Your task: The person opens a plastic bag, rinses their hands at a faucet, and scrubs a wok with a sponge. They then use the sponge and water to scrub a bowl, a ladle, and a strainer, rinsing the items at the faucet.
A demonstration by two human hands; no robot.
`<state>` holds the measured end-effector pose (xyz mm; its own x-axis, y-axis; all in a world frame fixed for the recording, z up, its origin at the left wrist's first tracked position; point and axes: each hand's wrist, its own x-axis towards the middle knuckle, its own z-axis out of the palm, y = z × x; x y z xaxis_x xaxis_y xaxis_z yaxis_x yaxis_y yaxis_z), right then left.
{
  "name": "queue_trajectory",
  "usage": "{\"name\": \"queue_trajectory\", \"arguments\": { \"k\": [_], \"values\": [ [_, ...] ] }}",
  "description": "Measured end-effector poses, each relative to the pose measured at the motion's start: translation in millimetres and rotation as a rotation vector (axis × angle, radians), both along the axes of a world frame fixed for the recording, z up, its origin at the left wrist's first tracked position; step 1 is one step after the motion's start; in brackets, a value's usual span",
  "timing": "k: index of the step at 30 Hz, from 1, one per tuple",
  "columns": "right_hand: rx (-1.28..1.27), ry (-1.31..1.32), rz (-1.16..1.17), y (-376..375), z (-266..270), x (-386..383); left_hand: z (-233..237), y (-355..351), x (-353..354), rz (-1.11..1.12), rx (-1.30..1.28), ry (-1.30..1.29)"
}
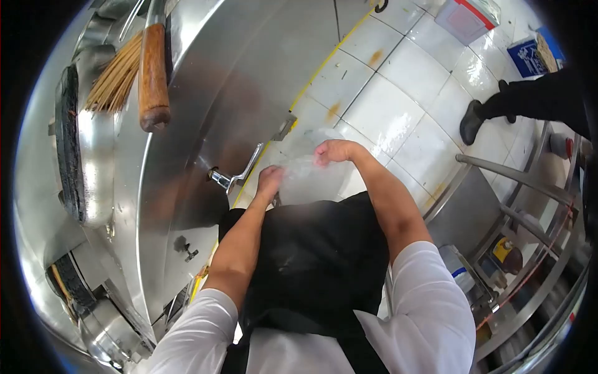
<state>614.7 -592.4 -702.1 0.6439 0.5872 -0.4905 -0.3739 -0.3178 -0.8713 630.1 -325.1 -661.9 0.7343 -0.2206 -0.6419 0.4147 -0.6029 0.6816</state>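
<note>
A thin, translucent plastic bag point(309, 179) hangs in front of my black apron, over the tiled floor. My left hand point(270, 181) pinches its left edge, fingers closed. At the bag's upper right, my right hand point(333, 151) is closed on the plastic, thumb and fingertips pressed together. Between the two hands the sheet is spread out. I cannot make out anything inside it.
A steel cooking station with a metal lever point(240, 173) stands close on my left. On it are a wooden-handled tool point(154, 81) and a bamboo brush point(118, 78). To the right are a metal rack point(517, 177) and another person's leg point(523, 100).
</note>
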Motion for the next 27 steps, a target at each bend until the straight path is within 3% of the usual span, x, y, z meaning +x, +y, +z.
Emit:
{"name": "queue_trajectory", "arguments": {
  "k": [1, 3, 4, 5, 9, 12, 13, 14, 15, 16, 17, 20, 21, 22, 24, 26, 27],
  "values": [
    [0.107, 0.021, -0.066, 2, -8, 11, -2, -4, 2, 0.011, -0.008, -0.012],
    [0.206, 0.028, -0.116, 9, -19, 33, -10, -12, 4, 0.379, -0.234, -0.069],
    [0.239, 0.012, -0.297, 15, -23, 44, -23, -15, 7, 0.49, -0.298, -0.099],
    [0.274, -0.004, -0.477, 21, -25, 54, -31, -14, 9, 0.501, -0.309, -0.112],
    [0.433, -0.018, -0.679, 41, -31, 94, -62, -8, 18, 0.657, -0.408, -0.135],
    [0.248, -0.202, -0.809, 44, -48, 123, -72, -6, 17, 0.459, -0.666, -0.287],
    [-0.307, -0.782, -0.516, 40, -58, 132, -69, -12, 18, 0.47, -0.676, -0.303],
    [-0.862, -1.316, -0.146, 37, -72, 141, -71, -13, 18, 0.403, -0.526, -0.392],
    [-0.856, -1.332, -0.136, 38, -84, 149, -73, -13, 18, 0.338, -0.37, -0.474],
    [-0.8, -1.227, -0.244, 39, -96, 155, -75, -15, 20, 0.279, -0.185, -0.523],
    [-0.744, -1.115, -0.346, 40, -103, 158, -68, -18, 22, 0.294, -0.187, -0.529],
    [-0.846, -1.0, -0.139, 34, -92, 144, -63, -28, 25, 0.23, -0.125, -0.428],
    [-0.85, -1.008, -0.132, 33, -88, 140, -78, -28, 27, 0.313, -0.274, -0.379],
    [-0.737, -0.878, -0.248, 34, -85, 135, -92, -26, 26, 0.395, -0.421, -0.326],
    [-0.622, -0.754, -0.352, 33, -73, 127, -54, -34, 19, 0.319, -0.402, -0.212],
    [0.02, -0.097, -0.718, 31, -65, 125, -35, -37, 16, 0.237, -0.377, -0.1],
    [0.021, -0.103, -0.712, 31, -67, 128, -33, -37, 18, 0.25, -0.418, 0.046]
  ]
}}
